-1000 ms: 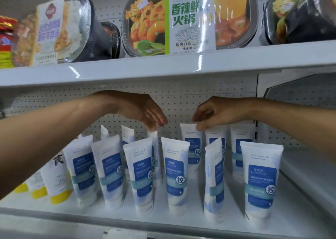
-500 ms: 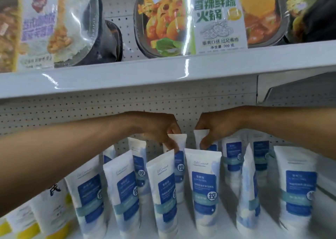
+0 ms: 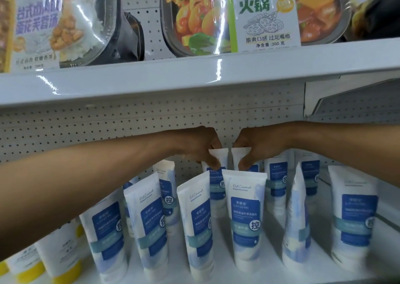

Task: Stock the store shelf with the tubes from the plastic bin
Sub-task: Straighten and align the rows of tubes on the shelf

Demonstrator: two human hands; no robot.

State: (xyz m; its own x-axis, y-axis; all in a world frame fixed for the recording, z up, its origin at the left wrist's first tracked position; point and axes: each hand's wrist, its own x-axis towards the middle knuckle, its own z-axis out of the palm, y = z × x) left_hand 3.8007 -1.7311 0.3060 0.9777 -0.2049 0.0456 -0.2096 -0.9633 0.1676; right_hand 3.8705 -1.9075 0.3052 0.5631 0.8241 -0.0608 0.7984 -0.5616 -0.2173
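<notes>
The left tube [image 3: 219,156] and the right tube [image 3: 239,155] stand side by side at the centre of the frame, back row of the lower shelf [image 3: 273,278]. My left hand [image 3: 194,147] pinches the first by its crimped top, my right hand [image 3: 262,145] the second. Front-row tubes [image 3: 244,214] stand below; boxed meals [image 3: 205,17] sit along the top

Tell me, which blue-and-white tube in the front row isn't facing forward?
The second tube from the right: it stands edge-on, showing only its narrow side, while the other front-row tubes show their full blue labels.
</notes>
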